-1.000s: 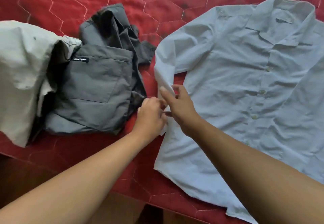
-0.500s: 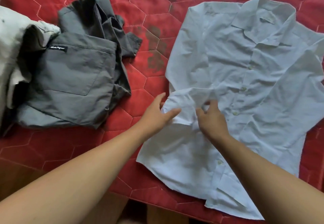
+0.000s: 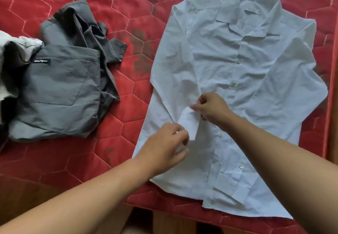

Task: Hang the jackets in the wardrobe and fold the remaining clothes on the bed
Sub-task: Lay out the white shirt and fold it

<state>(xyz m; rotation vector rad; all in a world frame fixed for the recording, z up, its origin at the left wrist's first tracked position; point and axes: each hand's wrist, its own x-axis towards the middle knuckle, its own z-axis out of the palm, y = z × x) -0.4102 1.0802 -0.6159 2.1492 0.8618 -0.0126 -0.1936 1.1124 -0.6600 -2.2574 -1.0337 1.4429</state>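
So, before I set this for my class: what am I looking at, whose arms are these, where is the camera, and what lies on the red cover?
There is no machine here. These are a person's two bare arms, filmed by one wide-angle camera worn on the head and looking down, so there is only this single view. On the red quilted bed cover lies a white buttoned shirt, front up, with its sleeves laid over it. The left hand and the right hand both pinch one sleeve cuff. To the left, apart from it, sits a roughly folded grey shirt, and a pale garment shows at the left edge.
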